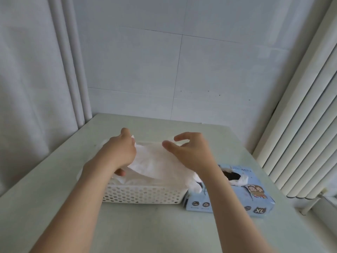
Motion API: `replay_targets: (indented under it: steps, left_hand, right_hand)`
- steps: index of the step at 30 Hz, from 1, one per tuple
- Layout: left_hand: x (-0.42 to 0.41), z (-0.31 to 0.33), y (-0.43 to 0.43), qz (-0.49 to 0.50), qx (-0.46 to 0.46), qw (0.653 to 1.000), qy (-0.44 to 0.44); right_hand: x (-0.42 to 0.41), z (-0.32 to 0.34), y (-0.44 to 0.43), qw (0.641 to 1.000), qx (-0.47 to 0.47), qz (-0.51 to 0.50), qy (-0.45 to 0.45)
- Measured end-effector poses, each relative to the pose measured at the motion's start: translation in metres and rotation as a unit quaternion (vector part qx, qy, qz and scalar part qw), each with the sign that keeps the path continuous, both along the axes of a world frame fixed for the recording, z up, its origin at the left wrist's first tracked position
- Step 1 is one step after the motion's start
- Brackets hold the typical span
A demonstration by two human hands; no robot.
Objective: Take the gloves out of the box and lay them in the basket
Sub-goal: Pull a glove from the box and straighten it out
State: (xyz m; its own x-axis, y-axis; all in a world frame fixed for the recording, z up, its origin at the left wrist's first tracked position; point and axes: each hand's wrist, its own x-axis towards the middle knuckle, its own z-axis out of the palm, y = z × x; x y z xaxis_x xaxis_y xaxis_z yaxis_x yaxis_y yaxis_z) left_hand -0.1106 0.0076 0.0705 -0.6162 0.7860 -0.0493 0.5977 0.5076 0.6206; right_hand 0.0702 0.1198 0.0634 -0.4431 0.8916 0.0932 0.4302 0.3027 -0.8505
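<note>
Forearms point(87, 207) in from bottom; left grip point(118, 152) clamped on white glove point(155, 161) mid-frame over basket point(145, 194), right grip point(193, 154) apart, touching it. Some already in basket; more poking from box point(255, 198), lower right.

Above the white basket point(144, 195) on the pale surface point(164, 227), the left grip point(120, 152) holds a thin white glove point(155, 161), the right grip point(193, 154) rests spread-fingered on it, and the blue box point(255, 199) sits just right of the basket.
</note>
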Motion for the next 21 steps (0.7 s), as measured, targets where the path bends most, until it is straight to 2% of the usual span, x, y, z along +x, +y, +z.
replay_targets:
  steps: [4, 9, 13, 17, 19, 21]
  left_hand:
    - [-0.013, -0.007, -0.002, 0.043, -0.053, 0.998, 0.015]
    - [-0.022, -0.012, -0.001, 0.055, -0.102, 0.993, 0.036]
    - [-0.02, -0.012, 0.001, 0.06, -0.154, 0.976, 0.144]
    - [-0.012, -0.005, 0.002, -0.008, -0.168, 0.946, 0.277]
    - [-0.006, 0.001, 0.001, -0.087, -0.151, 0.96, 0.22]
    - [0.003, 0.003, 0.001, -0.154, -0.184, 0.959, 0.153]
  right_hand:
    - [0.008, 0.004, 0.003, 0.997, 0.016, 0.032, -0.073]
    - [0.016, 0.012, 0.002, 0.994, 0.079, 0.021, -0.072]
    - [0.017, 0.017, -0.006, 0.963, 0.163, 0.038, -0.212]
    - [0.015, 0.03, -0.024, 0.948, 0.22, 0.102, -0.205]
    - [0.013, 0.028, -0.032, 0.931, 0.197, 0.156, -0.266]
    - [0.012, 0.019, -0.032, 0.901, 0.183, 0.189, -0.346]
